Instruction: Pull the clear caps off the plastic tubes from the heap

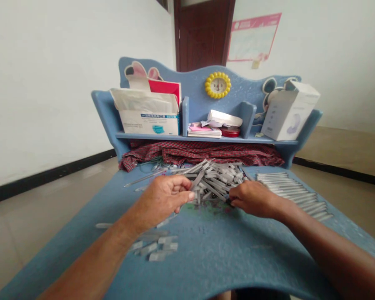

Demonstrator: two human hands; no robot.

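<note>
A loose heap of grey sticks point(214, 177) lies in the middle of the blue desk point(212, 258). My left hand point(164, 196) reaches into the heap's near left edge, fingers pinched together on grey sticks. My right hand point(253, 198) rests at the heap's near right edge, fingers curled down onto the sticks; what they grip is hidden. A neat row of grey sticks point(295, 193) is laid side by side to the right of my right hand.
Several short grey pieces point(158, 248) lie near my left forearm. A red checked cloth point(200, 152) is bunched under the desk's shelf, which holds a mask box point(150, 114), books, a white box point(289, 110) and a yellow clock point(218, 85). Walls and a door stand behind.
</note>
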